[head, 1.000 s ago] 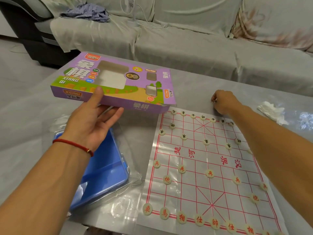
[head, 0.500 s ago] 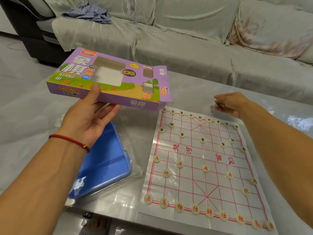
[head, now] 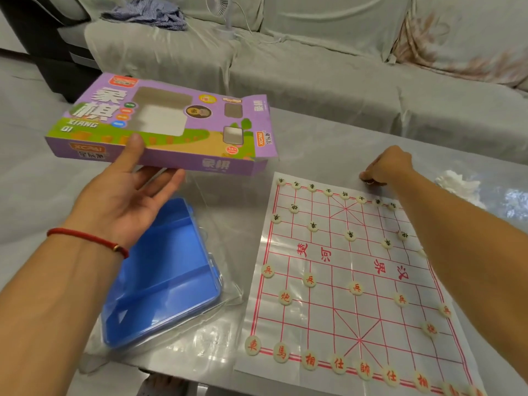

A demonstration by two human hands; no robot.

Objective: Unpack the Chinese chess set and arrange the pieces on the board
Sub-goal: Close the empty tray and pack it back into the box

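Box (head: 160,130) now lifted off bench in left hand (head: 125,201), thumb on top, fingers under; right hand (head: 388,167) again pinches sth small at board (head: 351,275) far edge. Pieces look set.

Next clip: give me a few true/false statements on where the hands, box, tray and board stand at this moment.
1. The left hand holds the purple box off the table. True.
2. The blue tray lies on the board. False: it lies on the table left of the board, inside a clear bag.
3. The right hand is at the board's far edge, fingers curled on something small. True.
4. The box's right end flap is closed. False: it stands open.
5. The board's near row holds red-marked pieces. True.
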